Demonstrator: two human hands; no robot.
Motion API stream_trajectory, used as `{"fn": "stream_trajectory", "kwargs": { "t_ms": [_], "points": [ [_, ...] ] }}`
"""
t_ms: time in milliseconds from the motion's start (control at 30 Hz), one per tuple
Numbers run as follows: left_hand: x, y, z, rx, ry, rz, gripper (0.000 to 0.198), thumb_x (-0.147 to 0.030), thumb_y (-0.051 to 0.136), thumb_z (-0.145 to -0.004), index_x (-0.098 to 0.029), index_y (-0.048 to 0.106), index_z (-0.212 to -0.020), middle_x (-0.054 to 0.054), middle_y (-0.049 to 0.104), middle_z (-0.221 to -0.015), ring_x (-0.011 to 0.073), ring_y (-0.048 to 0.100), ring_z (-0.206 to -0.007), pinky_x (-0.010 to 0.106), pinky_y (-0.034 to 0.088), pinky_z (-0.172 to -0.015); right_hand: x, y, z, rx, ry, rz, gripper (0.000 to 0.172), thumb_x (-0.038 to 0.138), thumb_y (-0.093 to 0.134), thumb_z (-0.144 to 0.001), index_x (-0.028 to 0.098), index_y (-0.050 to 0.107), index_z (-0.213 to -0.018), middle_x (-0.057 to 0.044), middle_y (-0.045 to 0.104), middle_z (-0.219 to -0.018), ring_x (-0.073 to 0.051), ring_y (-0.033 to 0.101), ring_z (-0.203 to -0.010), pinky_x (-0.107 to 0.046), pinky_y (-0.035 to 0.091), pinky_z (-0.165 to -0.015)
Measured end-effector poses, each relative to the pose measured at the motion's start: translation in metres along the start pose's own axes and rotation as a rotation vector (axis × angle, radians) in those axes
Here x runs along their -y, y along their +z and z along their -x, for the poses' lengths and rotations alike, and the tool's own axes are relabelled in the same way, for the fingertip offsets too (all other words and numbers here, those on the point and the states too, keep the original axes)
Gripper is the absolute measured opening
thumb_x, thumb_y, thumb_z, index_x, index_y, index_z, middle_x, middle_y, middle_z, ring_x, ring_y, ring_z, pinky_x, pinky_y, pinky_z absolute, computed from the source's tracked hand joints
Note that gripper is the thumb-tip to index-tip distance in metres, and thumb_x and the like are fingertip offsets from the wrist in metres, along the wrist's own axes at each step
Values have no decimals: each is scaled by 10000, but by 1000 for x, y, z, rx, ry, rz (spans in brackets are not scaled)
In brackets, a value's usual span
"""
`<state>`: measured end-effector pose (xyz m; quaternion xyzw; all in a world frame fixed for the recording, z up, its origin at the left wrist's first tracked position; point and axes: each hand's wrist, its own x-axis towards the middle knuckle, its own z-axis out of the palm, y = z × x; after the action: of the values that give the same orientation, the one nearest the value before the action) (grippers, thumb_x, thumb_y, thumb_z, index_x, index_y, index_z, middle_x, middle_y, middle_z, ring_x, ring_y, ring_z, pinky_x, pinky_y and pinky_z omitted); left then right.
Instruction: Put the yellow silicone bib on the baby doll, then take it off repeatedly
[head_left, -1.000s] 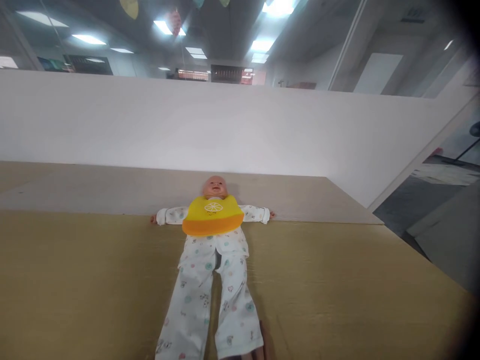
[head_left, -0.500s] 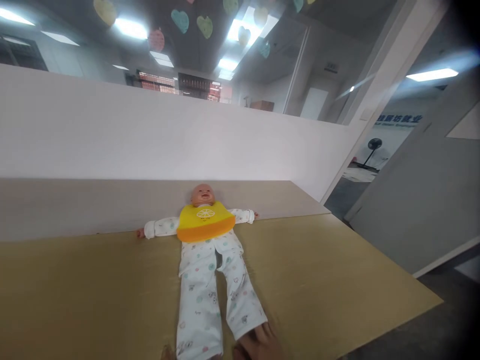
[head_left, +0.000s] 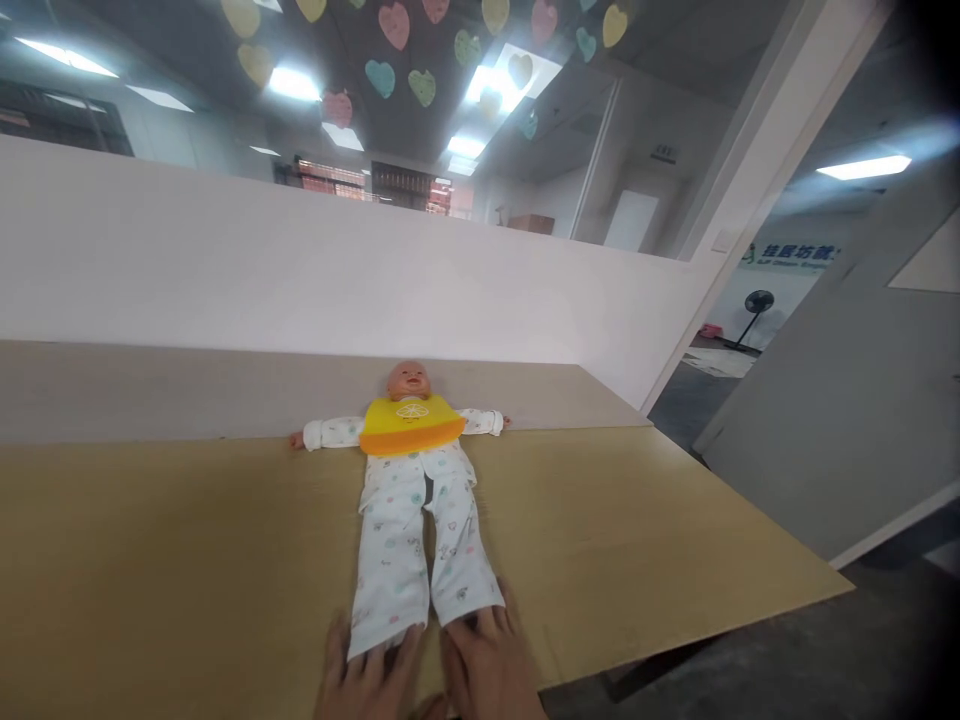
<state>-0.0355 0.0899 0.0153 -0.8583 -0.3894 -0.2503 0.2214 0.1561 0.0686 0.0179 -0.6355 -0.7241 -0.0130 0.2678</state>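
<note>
A baby doll (head_left: 409,379) lies on its back with its arms spread wide. Over its chest is a yellow bib (head_left: 412,425) with an orange lower edge and a white citrus print. The doll wears white printed pants (head_left: 391,570), laid out toward me with the legs slightly apart. My left hand (head_left: 367,685) has its fingers closed at the cuff of the pant leg on the left. At the other cuff, my right hand (head_left: 491,665) grips the hem. The doll's feet cannot be made out.
The doll rests across a wooden tabletop (head_left: 637,530) and a greyish board (head_left: 150,390) behind it. A white wall (head_left: 300,270) with a window above stands at the back. To the right are a grey door (head_left: 832,400) and, farther off, a black fan (head_left: 757,302).
My left hand has come further into view at the left cuff. The pant legs lie straighter and closer together, and the right cuff has shifted inward. The camera view has tilted slightly.
</note>
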Motion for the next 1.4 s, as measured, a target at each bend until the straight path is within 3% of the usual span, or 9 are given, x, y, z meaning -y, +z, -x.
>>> {"fn": "stream_trajectory", "kwargs": {
  "t_ms": [133, 267, 400, 700, 933, 1100, 1200, 1300, 1400],
  "points": [
    [-3, -11, 3, 86, -13, -38, 592, -558, 469, -828, -275, 463, -1348, 57, 632, -1236, 248, 575, -1076, 493, 239, -1076, 13, -4, 2, 16, -41, -84, 308, 295, 439, -904, 403, 609, -1137, -26, 580, -1181, -250, 506, -1161, -565, 276, -1072],
    [-12, -16, 13, 109, -10, -73, 699, -508, 539, -769, -272, 378, -1407, 69, 579, -1311, 286, 527, -1151, 517, 203, -1076, 18, -9, 4, -23, -50, -136, 337, 272, 435, -917, 417, 581, -1184, -9, 551, -1254, -242, 461, -1229, -567, 197, -1109],
    [-15, -16, 20, 102, 26, -111, 797, -430, 604, -663, -283, 372, -1411, 43, 585, -1306, 317, 528, -1138, 513, 217, -1055, 16, -7, 6, -62, -68, -145, 336, 281, 446, -912, 427, 576, -1185, -2, 595, -1170, -229, 521, -1148, -566, 205, -1103],
    [-13, -12, 20, 27, 60, -127, 733, -333, 565, -657, -243, 439, -1373, 29, 615, -1270, 278, 563, -1057, 454, 263, -1020, 13, -9, 9, -80, -79, -164, 322, 301, 440, -914, 439, 573, -1174, 1, 595, -1159, -238, 529, -1117, -587, 257, -1063],
    [-21, -21, 23, 87, 44, -90, 720, -330, 518, -719, -240, 366, -1417, 7, 541, -1358, 272, 507, -1146, 476, 96, -1100, 16, -30, 13, 61, -119, -97, 364, 308, 394, -935, 428, 510, -1259, -18, 568, -1232, -260, 508, -1176, -613, 300, -1034],
    [-21, -19, 25, 110, 13, -38, 753, -266, 527, -709, -236, 330, -1435, 9, 529, -1369, 277, 515, -1145, 493, 10, -1115, 14, -23, 15, 10, -135, -62, 360, 303, 428, -922, 423, 522, -1248, -13, 598, -1171, -248, 543, -1116, -596, 316, -1030],
    [-24, -17, 26, 132, -43, 66, 794, -189, 535, -687, -262, 306, -1444, 8, 504, -1390, 289, 518, -1166, 525, 49, -1116, 14, -19, 15, -22, -176, -31, 368, 284, 460, -902, 386, 540, -1247, -26, 596, -1183, -256, 558, -1082, -596, 323, -1024],
    [-23, -22, 26, 191, -161, 337, 757, -174, 560, -696, -318, 363, -1412, 6, 499, -1391, 311, 489, -1222, 567, 188, -1098, 15, -17, 17, -66, -203, -12, 382, 279, 480, -881, 356, 550, -1249, -30, 594, -1202, -273, 566, -1072, -602, 335, -1022],
    [-8, -36, 26, 180, -481, 814, 478, -304, 579, -771, -313, 574, -1249, 23, 564, -1332, 295, 487, -1234, 507, 335, -1064, 8, -14, 26, -67, -220, -35, 452, 322, 507, -860, 341, 504, -1312, -46, 560, -1270, -322, 544, -1127, -603, 378, -1000]
  ]
}}
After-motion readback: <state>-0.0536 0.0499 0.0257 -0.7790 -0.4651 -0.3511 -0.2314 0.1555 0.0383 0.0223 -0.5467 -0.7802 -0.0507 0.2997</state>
